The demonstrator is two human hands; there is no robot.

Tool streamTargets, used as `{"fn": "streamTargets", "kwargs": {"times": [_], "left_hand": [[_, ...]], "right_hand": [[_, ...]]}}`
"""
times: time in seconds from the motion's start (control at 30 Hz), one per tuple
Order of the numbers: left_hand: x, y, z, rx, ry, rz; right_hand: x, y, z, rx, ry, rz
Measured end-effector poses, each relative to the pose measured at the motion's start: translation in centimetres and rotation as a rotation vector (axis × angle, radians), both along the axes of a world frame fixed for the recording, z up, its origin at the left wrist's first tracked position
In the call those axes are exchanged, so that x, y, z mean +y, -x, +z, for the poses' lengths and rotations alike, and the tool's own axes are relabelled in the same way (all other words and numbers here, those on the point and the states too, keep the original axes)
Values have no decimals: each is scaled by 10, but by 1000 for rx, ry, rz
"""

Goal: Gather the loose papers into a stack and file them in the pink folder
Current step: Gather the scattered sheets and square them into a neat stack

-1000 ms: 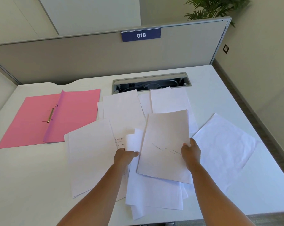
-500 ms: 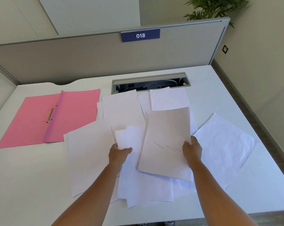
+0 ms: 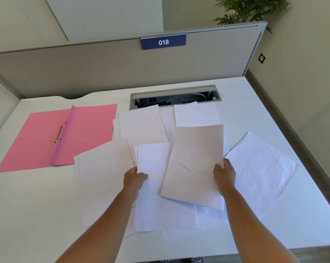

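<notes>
Hands hold papers lengthwise, pointing away.

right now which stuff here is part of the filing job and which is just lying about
Job: loose white paper sheets; scribbled sheet in right hand; sheet in left hand; open pink card folder.
Lying about: blue 018 sign; grey cable tray; green plant.

Both bare forearms reach forward, side by side and apart. The left hand has its thumb curled over and pinches a sheet's edge. The right hand grips another sheet's side, fingers tucked beneath
</notes>
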State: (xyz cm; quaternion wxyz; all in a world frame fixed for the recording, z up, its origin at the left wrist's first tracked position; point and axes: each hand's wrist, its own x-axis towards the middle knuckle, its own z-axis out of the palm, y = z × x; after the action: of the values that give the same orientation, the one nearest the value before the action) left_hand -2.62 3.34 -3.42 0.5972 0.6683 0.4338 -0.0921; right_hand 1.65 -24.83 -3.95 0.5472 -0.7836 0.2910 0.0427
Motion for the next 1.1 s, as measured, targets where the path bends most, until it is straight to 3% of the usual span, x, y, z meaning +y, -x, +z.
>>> {"fn": "streamTargets", "kwargs": {"times": [0.13, 0.3, 0.43, 0.57, 0.67, 0.77, 0.87, 1.1], "left_hand": [[0, 3, -8, 23, 35, -12], [21, -11, -2, -62, -156, 186], [44, -25, 13, -232, -310, 343], [60, -32, 26, -379, -63, 712], [65, -31, 29, -404, 101, 847], [61, -26, 28, -345, 177, 786], [50, -22, 19, -260, 193, 600], [10, -11, -2, -98, -31, 59]], "right_hand": [[1, 1, -1, 4, -15, 15], [1, 4, -2, 6, -31, 25], [1, 6, -4, 11, -35, 28], [3, 10, -6, 26, -43, 38], [4, 11, -5, 30, -56, 63], [6, 12, -3, 35, -67, 97], [9, 12, -2, 30, -72, 134], [11, 11, 0, 126, -117, 257]]}}
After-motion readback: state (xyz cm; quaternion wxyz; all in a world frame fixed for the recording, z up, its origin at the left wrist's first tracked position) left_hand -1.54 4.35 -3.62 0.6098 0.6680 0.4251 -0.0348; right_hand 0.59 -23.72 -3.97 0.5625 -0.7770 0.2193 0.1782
